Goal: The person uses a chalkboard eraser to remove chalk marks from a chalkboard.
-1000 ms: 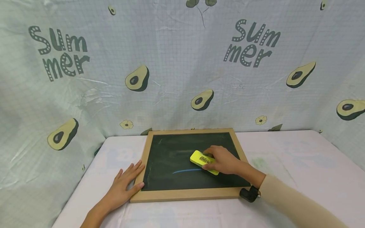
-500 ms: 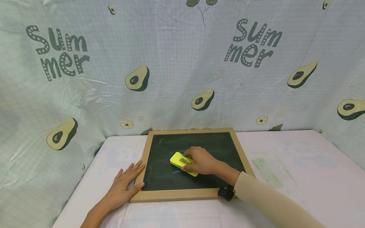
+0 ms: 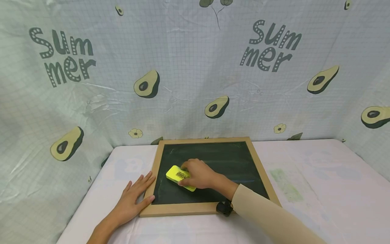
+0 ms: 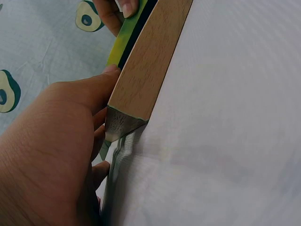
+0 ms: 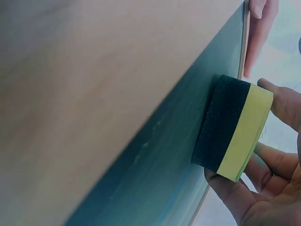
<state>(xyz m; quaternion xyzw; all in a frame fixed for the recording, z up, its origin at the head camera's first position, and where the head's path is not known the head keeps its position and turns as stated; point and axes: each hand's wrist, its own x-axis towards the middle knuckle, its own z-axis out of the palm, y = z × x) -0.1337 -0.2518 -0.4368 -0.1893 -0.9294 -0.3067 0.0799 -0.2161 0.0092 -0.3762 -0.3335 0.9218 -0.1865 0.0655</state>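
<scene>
A small chalkboard point(image 3: 219, 152) in a wooden frame point(image 3: 179, 209) lies on the table. My right hand point(image 3: 199, 174) grips a yellow chalkboard eraser point(image 3: 175, 172) by its sides, over the board's left half. In the right wrist view the eraser's dark felt point(image 5: 221, 122) faces the board; thumb and fingers hold its yellow body. Faint blue chalk point(image 3: 243, 180) streaks the board to the right of the hand. My left hand point(image 3: 134, 200) rests on the frame's left side with fingers spread, its thumb by the near left corner. The left wrist view shows that wooden corner point(image 4: 141, 70) beside the thumb.
A white cloth covers the table point(image 3: 170, 230), with a greenish smudge point(image 3: 286, 184) right of the board. Behind stands a pale curtain point(image 3: 182, 51) printed with avocados and lettering. A black wrist device point(image 3: 224, 208) sits low over the frame's near edge.
My right hand has slid the eraser leftward across the board. The bright blue line seen earlier is no longer visible there; a faint streak shows at right. The left hand stays put.
</scene>
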